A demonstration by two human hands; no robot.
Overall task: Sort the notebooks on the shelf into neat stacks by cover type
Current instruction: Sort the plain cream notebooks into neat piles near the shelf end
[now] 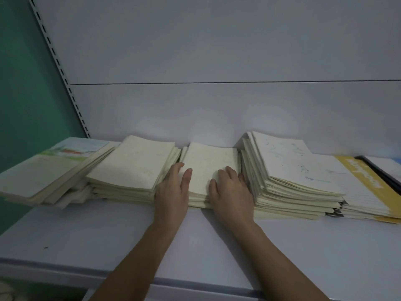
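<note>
Several stacks of pale cream notebooks lie in a row on the white shelf point(108, 231). The middle stack point(208, 161) is low and narrow. My left hand point(173, 190) rests flat against its left front corner, fingers spread on the top cover. My right hand point(230, 190) presses on its right front corner, thumb against the taller stack point(288, 170) beside it. A cream stack point(134, 166) sits to the left. Farther left a slumped pile point(43, 179) fans out, with a green-and-red printed cover point(73, 151) behind it. Neither hand grips a notebook.
At the far right lie a yellow-edged pad point(368, 183) and a dark-edged book point(382, 170). The shelf's back panel point(217, 61) rises right behind the stacks. A slotted upright point(63, 72) and green wall stand at the left. The shelf's front edge point(195, 285) is near me.
</note>
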